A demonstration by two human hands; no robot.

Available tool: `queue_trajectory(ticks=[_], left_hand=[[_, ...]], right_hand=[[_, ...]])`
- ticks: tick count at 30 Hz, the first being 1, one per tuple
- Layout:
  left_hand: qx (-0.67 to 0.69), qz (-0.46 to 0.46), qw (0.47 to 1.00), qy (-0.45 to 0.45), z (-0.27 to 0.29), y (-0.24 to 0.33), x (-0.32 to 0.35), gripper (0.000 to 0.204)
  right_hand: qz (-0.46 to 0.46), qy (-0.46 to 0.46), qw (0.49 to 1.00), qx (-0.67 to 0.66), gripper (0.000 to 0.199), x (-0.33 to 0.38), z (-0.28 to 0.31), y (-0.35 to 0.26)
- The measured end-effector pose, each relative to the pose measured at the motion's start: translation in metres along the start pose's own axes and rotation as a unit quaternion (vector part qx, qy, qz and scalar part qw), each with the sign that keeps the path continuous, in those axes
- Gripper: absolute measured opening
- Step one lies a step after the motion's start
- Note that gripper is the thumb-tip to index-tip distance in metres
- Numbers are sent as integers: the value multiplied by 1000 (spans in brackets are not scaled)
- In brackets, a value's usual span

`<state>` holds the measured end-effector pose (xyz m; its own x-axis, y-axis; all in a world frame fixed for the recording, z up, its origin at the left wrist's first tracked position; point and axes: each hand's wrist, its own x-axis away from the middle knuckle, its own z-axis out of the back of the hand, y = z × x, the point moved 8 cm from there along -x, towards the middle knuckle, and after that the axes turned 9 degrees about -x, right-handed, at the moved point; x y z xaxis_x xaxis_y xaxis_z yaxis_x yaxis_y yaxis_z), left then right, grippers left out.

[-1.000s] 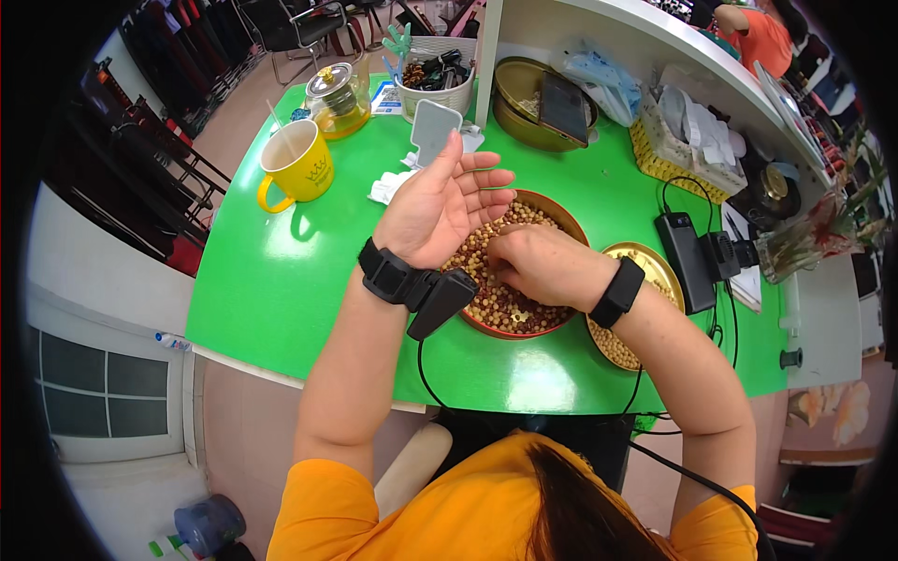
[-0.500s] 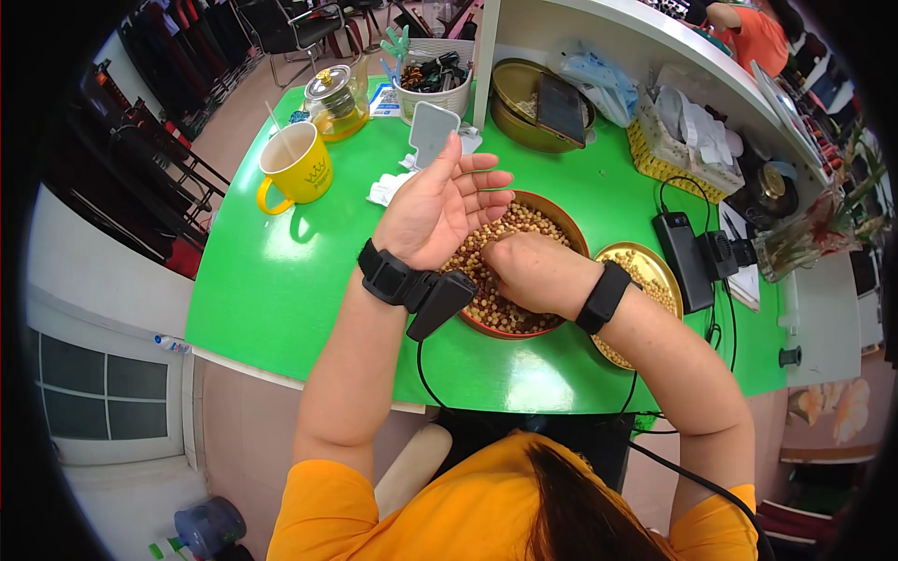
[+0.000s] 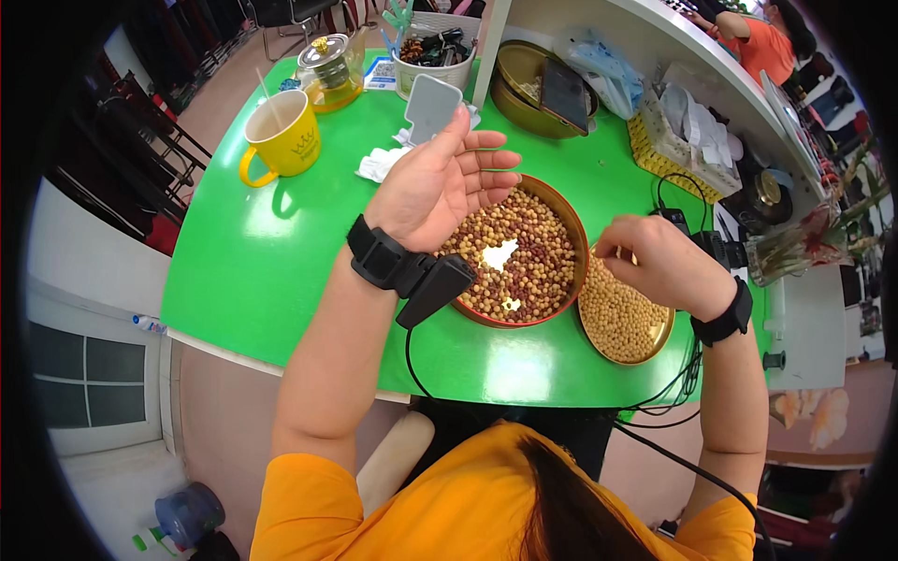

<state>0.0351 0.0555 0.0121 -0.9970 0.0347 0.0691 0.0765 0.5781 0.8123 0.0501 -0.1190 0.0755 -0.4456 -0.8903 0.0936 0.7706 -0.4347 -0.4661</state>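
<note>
Over the left rim of a round red-edged pan (image 3: 582, 245), my left hand (image 3: 447, 178) is open, palm turned inward, fingers stretched out and nothing visible in it. The pan holds mixed beans (image 3: 547, 238), tan and dark red, with bare shiny bottom showing in patches. On its right stands a round gold plate (image 3: 666, 338) of pale yellow beans (image 3: 622, 313). My right hand (image 3: 666, 260) hangs just above that plate's far side, thumb and fingers curled together in a pinch. Whatever lies between the fingertips, if anything, is too small to make out.
A yellow mug (image 3: 285, 136), a glass teapot (image 3: 329, 75), a phone stand (image 3: 432, 107) and crumpled tissue (image 3: 379, 165) stand left on the green table. Behind are olive bowls (image 3: 524, 84) under a dark phone (image 3: 565, 96). Cables (image 3: 690, 374) trail at right.
My right hand has moved right, out of the bean pan to above the gold plate. Bare pan bottom now shows where it was. My left hand has stayed nearly in place.
</note>
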Motion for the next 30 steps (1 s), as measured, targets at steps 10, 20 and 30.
queue_trajectory(ticks=[10,20,30], left_hand=[[-2,-1,1000,8,3,-4,-1,50],[-1,-10,1000,-8,-1,2,2,50],[2,-11,1000,-6,-1,0,1,46]], right_hand=[[51,-31,998,-18,11,-38,-55,-6],[51,-39,998,-25,7,-42,-65,-5],[36,-39,998,-28,11,-38,-70,-4]])
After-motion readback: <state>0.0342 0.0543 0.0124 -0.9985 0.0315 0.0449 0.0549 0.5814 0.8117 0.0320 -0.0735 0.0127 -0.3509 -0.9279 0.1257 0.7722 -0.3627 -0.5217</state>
